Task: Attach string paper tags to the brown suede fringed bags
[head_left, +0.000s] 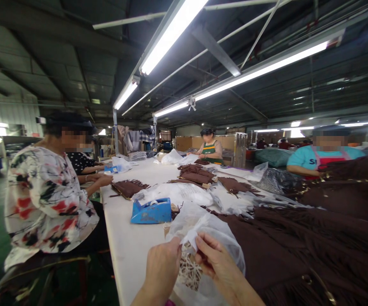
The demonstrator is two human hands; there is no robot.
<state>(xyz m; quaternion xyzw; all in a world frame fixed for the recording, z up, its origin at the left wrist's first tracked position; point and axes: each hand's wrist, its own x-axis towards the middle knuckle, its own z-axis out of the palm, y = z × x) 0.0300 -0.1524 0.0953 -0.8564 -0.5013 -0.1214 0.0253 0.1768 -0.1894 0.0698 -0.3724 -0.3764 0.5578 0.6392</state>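
Both of my hands are at a translucent white plastic bag on the near part of the table. My left hand is closed, pinching the bag's gathered edge. Just to its right, my right hand grips the same gathered part between thumb and fingers. A tangle of thin beige cords shows below and between the hands; whether it lies inside the bag or under it, I cannot tell. Beyond the bag stands a blue tape dispenser. Brown fringed pieces are heaped to the right, close to my right hand.
More brown fringed pieces and plastic bags lie along the white table. A person in a floral top sits on the left. Other people work at the far end and on the right.
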